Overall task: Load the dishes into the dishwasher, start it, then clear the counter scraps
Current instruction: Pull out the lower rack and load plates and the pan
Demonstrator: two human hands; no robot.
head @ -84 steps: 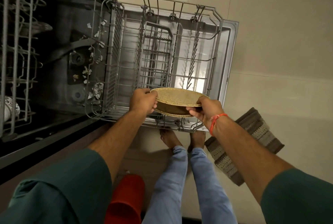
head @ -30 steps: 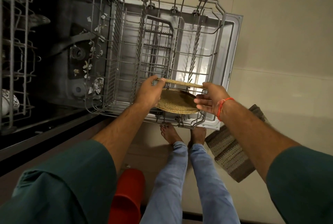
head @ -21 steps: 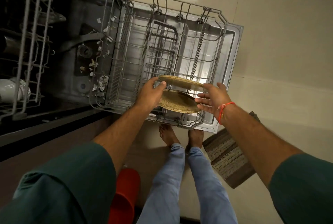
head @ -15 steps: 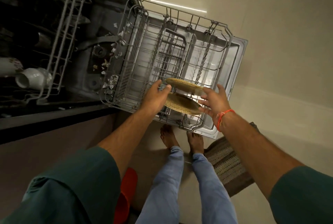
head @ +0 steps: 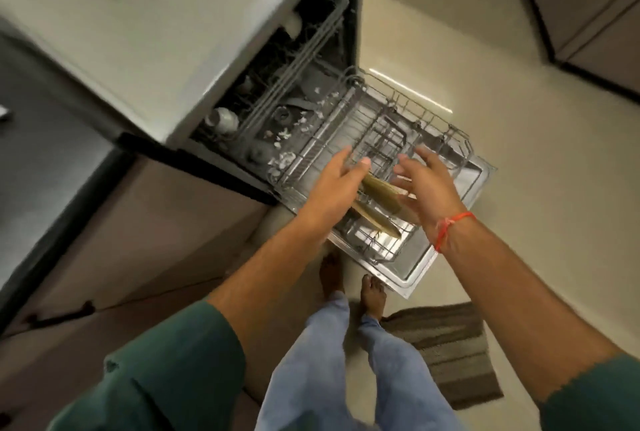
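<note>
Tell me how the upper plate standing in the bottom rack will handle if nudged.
The upper plate probably stays stiff: its thin rim looks straight. Standing on edge between rack wires, it may tip sideways. Its speckled, matte-looking surface likely grips fairly well.

Dark green sleeves (head: 166, 371) to about the elbow on both arms; forearms bare. Orange-red thread band (head: 446, 224), knotted, at wrist of right hand (head: 427, 184). Left hand (head: 334, 184) unadorned. Light blue trousers (head: 346, 368). Feet (head: 372, 295) bare.
</note>
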